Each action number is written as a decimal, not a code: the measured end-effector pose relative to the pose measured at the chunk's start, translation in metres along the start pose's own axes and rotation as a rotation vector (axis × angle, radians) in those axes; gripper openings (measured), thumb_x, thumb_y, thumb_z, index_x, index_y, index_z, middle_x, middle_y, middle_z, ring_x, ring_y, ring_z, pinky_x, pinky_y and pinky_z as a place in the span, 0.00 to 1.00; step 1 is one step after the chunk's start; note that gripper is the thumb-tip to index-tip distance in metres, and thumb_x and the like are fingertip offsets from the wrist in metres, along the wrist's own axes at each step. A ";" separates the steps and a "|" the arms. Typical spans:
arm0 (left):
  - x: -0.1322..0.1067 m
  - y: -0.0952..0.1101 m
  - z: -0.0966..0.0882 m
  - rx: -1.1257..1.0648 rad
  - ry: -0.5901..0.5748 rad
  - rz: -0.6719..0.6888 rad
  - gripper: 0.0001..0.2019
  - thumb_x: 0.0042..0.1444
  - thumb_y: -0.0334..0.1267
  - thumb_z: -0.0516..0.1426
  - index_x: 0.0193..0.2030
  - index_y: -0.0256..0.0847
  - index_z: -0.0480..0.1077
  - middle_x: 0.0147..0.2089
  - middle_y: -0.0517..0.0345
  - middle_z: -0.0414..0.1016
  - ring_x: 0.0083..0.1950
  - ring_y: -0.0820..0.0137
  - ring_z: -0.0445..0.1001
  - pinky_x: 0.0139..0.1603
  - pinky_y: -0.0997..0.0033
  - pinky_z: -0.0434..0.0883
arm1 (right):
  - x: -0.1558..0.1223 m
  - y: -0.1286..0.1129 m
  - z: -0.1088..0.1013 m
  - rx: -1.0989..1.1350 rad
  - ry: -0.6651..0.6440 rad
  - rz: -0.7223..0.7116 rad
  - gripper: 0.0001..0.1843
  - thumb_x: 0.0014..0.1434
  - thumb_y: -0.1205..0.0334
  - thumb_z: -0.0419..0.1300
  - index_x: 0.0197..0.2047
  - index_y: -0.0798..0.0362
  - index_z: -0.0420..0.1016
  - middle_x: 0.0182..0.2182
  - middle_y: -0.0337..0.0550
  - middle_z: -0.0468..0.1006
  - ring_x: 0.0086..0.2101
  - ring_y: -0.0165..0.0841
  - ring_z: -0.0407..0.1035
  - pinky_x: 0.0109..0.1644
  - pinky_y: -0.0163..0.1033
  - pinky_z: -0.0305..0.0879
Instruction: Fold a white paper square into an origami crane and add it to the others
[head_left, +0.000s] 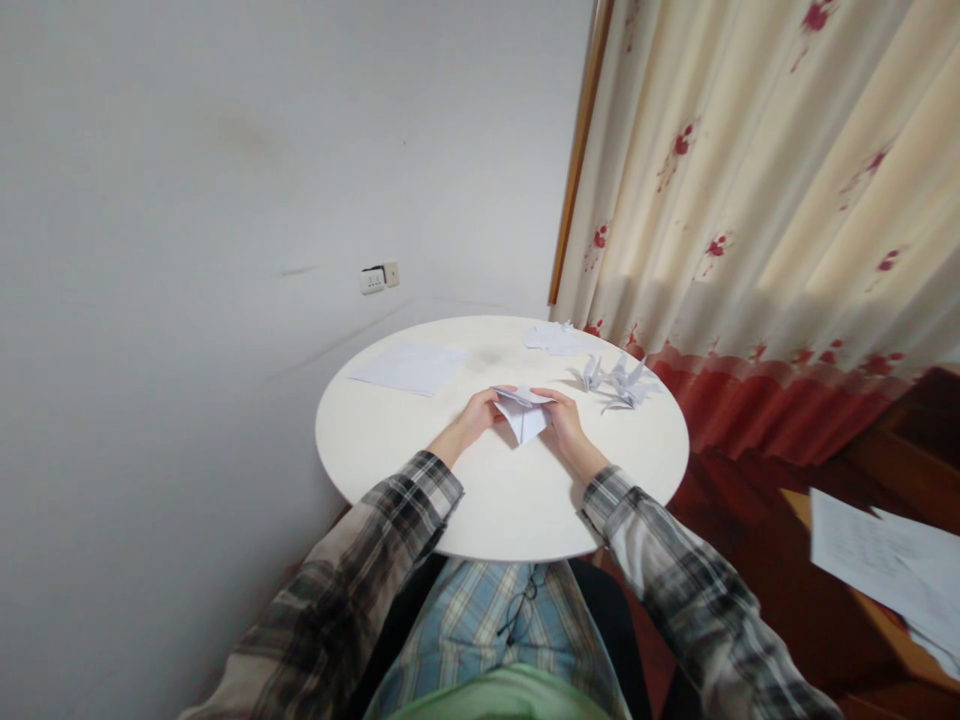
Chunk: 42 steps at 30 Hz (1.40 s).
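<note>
Two hands, left hand (478, 417), right hand (564, 425), pinching white, pointed folded paper (523, 414)

white folded paper (523, 412), pointed downward, pinched above the table

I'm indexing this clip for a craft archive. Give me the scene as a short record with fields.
surface: round table, white
left hand: holds the left side of the folded paper
right hand: holds the right side of the same piece
paper state: white, creased to a point toward the person
left of hands: flat sheet lying on the table
right of hands: paper cranes, already folded
far edge: loose paper, shape unclear
backdrop: flowered curtain; wall socket
</note>
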<state>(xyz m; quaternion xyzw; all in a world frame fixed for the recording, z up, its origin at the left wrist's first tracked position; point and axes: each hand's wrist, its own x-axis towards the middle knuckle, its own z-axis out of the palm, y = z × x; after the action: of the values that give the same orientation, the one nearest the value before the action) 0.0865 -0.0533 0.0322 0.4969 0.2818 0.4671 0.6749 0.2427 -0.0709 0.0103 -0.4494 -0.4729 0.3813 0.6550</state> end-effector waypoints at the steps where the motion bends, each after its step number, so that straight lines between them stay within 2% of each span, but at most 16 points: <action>1: -0.001 0.001 0.000 -0.006 -0.017 -0.011 0.18 0.43 0.34 0.48 0.40 0.31 0.70 0.36 0.49 0.76 0.39 0.63 0.72 0.46 0.60 0.65 | 0.001 0.001 -0.001 -0.003 0.007 -0.006 0.16 0.40 0.65 0.52 0.32 0.57 0.77 0.33 0.46 0.78 0.33 0.34 0.69 0.37 0.37 0.62; 6: -0.001 0.005 -0.004 0.044 -0.102 -0.023 0.27 0.46 0.43 0.44 0.49 0.26 0.65 0.44 0.42 0.74 0.43 0.61 0.72 0.47 0.60 0.65 | 0.003 0.003 -0.004 0.002 0.043 -0.027 0.15 0.38 0.66 0.51 0.29 0.56 0.75 0.30 0.43 0.77 0.31 0.33 0.68 0.34 0.35 0.61; 10: -0.001 0.007 -0.003 0.023 -0.148 -0.030 0.30 0.49 0.47 0.43 0.52 0.26 0.63 0.46 0.41 0.73 0.44 0.61 0.72 0.46 0.61 0.66 | 0.002 0.001 -0.004 0.013 0.058 -0.003 0.14 0.37 0.66 0.50 0.28 0.56 0.74 0.28 0.43 0.76 0.29 0.33 0.67 0.32 0.34 0.61; 14: -0.003 0.006 0.002 -0.013 -0.059 -0.011 0.27 0.51 0.50 0.47 0.50 0.30 0.65 0.46 0.44 0.73 0.43 0.63 0.71 0.43 0.65 0.67 | -0.001 -0.004 -0.002 -0.030 0.059 -0.023 0.14 0.36 0.66 0.48 0.26 0.56 0.72 0.28 0.42 0.75 0.30 0.33 0.67 0.33 0.34 0.60; 17: -0.003 0.003 0.003 0.035 0.000 0.041 0.23 0.48 0.42 0.55 0.50 0.35 0.65 0.47 0.48 0.72 0.42 0.66 0.71 0.40 0.70 0.67 | -0.004 -0.007 -0.001 -0.061 0.035 -0.060 0.15 0.36 0.66 0.47 0.26 0.55 0.72 0.29 0.42 0.75 0.31 0.33 0.67 0.35 0.35 0.60; 19: -0.002 0.000 0.001 0.076 0.012 0.064 0.24 0.45 0.36 0.58 0.52 0.38 0.64 0.46 0.51 0.72 0.40 0.69 0.71 0.38 0.73 0.67 | -0.004 -0.008 -0.001 -0.066 0.023 -0.065 0.16 0.36 0.65 0.47 0.27 0.56 0.72 0.30 0.42 0.76 0.31 0.33 0.67 0.36 0.35 0.60; 23: 0.003 -0.005 -0.006 0.141 0.089 0.093 0.26 0.43 0.31 0.57 0.53 0.40 0.63 0.43 0.54 0.73 0.36 0.71 0.72 0.34 0.75 0.67 | -0.005 -0.009 -0.001 -0.088 -0.010 -0.066 0.17 0.36 0.65 0.47 0.29 0.56 0.73 0.32 0.44 0.76 0.34 0.34 0.67 0.38 0.37 0.61; 27: 0.005 -0.007 -0.009 0.221 0.186 0.099 0.25 0.43 0.31 0.56 0.51 0.40 0.64 0.39 0.55 0.73 0.33 0.71 0.71 0.31 0.75 0.65 | -0.006 -0.009 0.000 -0.108 -0.093 -0.091 0.21 0.36 0.67 0.48 0.34 0.56 0.74 0.36 0.44 0.76 0.37 0.35 0.68 0.42 0.39 0.62; 30: 0.005 -0.007 -0.011 0.275 0.297 0.115 0.24 0.43 0.31 0.55 0.51 0.39 0.64 0.38 0.54 0.73 0.31 0.71 0.70 0.30 0.75 0.65 | -0.008 -0.011 0.003 -0.116 -0.178 -0.068 0.24 0.37 0.68 0.51 0.40 0.56 0.73 0.39 0.45 0.75 0.38 0.34 0.67 0.43 0.40 0.62; 33: 0.006 -0.005 -0.014 0.303 0.442 0.177 0.20 0.43 0.31 0.54 0.47 0.37 0.66 0.40 0.52 0.73 0.35 0.69 0.70 0.34 0.74 0.66 | -0.012 -0.012 0.008 -0.104 -0.258 0.002 0.29 0.35 0.68 0.60 0.46 0.56 0.70 0.39 0.44 0.74 0.35 0.33 0.67 0.43 0.41 0.63; 36: 0.007 -0.004 -0.016 0.307 0.540 0.236 0.18 0.43 0.29 0.53 0.44 0.35 0.67 0.42 0.51 0.73 0.38 0.69 0.70 0.38 0.73 0.66 | -0.014 -0.014 0.010 -0.031 -0.267 0.004 0.34 0.32 0.67 0.66 0.47 0.52 0.69 0.44 0.45 0.72 0.38 0.33 0.67 0.45 0.41 0.62; 39: 0.007 -0.003 -0.015 0.313 0.520 0.242 0.17 0.43 0.29 0.53 0.43 0.35 0.67 0.41 0.52 0.73 0.37 0.69 0.70 0.38 0.73 0.66 | -0.012 -0.015 0.009 0.032 -0.185 0.025 0.29 0.36 0.61 0.67 0.45 0.49 0.70 0.47 0.45 0.70 0.42 0.35 0.66 0.47 0.41 0.61; 42: 0.004 -0.003 -0.010 0.347 0.395 0.213 0.17 0.42 0.30 0.54 0.42 0.35 0.68 0.39 0.53 0.73 0.35 0.70 0.70 0.36 0.73 0.66 | -0.008 -0.014 0.006 0.058 -0.106 0.068 0.21 0.41 0.54 0.64 0.40 0.52 0.73 0.41 0.46 0.73 0.40 0.34 0.67 0.44 0.40 0.60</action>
<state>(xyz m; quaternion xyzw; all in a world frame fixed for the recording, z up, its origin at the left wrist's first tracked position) 0.0804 -0.0460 0.0264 0.5310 0.4298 0.5680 0.4590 0.2362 -0.0808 0.0220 -0.4253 -0.4802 0.4401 0.6284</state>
